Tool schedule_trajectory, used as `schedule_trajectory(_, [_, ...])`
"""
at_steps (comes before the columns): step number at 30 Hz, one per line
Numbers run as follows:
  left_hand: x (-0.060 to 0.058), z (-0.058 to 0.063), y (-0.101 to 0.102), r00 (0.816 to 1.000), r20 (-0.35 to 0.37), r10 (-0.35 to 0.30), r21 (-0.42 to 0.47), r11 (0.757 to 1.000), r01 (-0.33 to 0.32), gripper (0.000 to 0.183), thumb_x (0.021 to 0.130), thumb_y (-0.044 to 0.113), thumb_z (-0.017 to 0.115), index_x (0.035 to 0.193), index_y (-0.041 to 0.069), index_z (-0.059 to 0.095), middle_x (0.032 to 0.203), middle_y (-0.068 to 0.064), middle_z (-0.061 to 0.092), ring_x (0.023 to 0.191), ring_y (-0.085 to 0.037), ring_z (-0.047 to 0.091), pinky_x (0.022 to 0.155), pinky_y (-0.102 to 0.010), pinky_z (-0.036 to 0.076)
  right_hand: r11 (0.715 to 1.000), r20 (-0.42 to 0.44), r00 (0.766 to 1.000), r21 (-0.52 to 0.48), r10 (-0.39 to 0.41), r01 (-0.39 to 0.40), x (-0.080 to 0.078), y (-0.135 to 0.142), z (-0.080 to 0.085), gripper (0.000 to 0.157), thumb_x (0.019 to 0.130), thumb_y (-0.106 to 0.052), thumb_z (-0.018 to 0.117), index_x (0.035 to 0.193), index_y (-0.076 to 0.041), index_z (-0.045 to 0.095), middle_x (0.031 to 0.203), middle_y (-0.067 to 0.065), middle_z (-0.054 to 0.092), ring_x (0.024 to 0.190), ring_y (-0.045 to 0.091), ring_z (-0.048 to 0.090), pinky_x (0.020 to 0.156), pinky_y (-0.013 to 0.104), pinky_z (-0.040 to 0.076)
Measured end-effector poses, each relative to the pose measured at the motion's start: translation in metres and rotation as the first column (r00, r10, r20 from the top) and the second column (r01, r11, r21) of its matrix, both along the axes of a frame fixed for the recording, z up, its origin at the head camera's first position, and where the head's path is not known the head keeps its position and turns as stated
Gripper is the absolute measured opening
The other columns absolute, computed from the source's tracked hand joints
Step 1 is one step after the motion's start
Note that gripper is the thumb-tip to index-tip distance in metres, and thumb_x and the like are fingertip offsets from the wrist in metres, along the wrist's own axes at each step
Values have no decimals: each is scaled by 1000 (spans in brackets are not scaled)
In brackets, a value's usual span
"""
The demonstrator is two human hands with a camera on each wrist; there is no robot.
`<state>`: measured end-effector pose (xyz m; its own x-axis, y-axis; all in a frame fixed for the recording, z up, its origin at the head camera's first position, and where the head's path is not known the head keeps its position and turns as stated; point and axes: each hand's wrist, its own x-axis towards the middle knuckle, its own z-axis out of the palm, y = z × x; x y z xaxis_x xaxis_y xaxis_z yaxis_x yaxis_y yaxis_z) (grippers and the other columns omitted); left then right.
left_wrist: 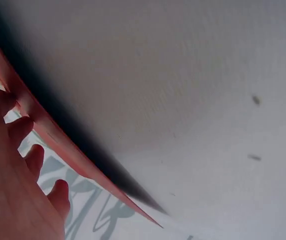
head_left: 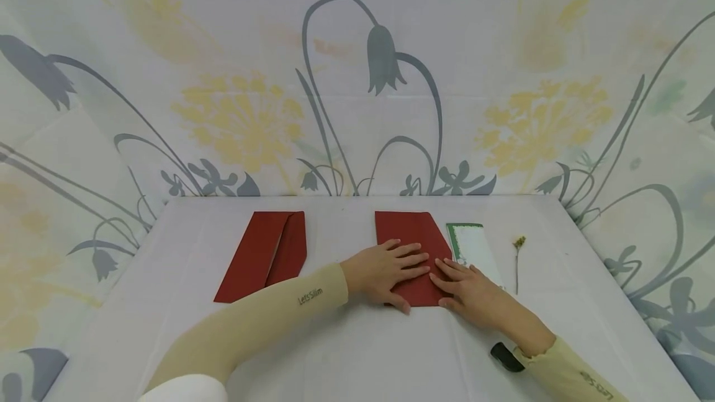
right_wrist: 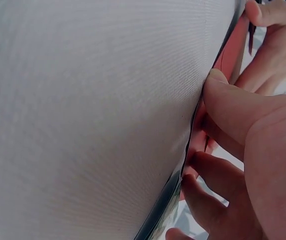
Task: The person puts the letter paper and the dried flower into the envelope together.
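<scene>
A red envelope [head_left: 404,228] lies flat on the white table in front of me. My left hand [head_left: 385,272] rests on its left and middle part with the fingers spread. From the right, my right hand [head_left: 475,295] touches the envelope's right edge with extended fingers. Both hands' fingertips nearly meet on the red paper. In the left wrist view, my left fingers [left_wrist: 33,160] lie along the envelope [left_wrist: 58,137]. The right wrist view has my right thumb [right_wrist: 228,97] at the edge of the envelope [right_wrist: 230,55]. The hands cover part of its surface.
A second red envelope [head_left: 251,256], with a slanted fold line, lies to the left, partly behind my left sleeve. Right of the hands are a white card [head_left: 475,244] with a green border and a small yellow flower sprig [head_left: 517,259]. A black object [head_left: 507,357] sits by my right wrist.
</scene>
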<state>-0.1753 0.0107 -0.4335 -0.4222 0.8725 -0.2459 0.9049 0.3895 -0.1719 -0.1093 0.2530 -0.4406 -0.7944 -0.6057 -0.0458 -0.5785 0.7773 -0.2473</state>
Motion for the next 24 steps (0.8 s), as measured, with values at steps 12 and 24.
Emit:
schedule_trajectory(12, [-25,9,11,995,31,-92,-50,994,93,101,78,79,59,159,29,25,162,8,27,149,-18,17,118,-38,20,1000,-4,1000,3,11,-11,-1,2,0,51,96,-27,66,139,-2,57,151,25,41,139,45,35,100,69,34])
schedule_trajectory(24, [-30,12,14,992,47,-121,37,992,120,102,71,72,72,154,28,35,153,5,34,140,-15,25,113,-35,31,1000,-16,1000,2,17,-17,-1,5,-4,51,97,-28,65,140,-2,56,152,24,39,140,44,35,100,69,34])
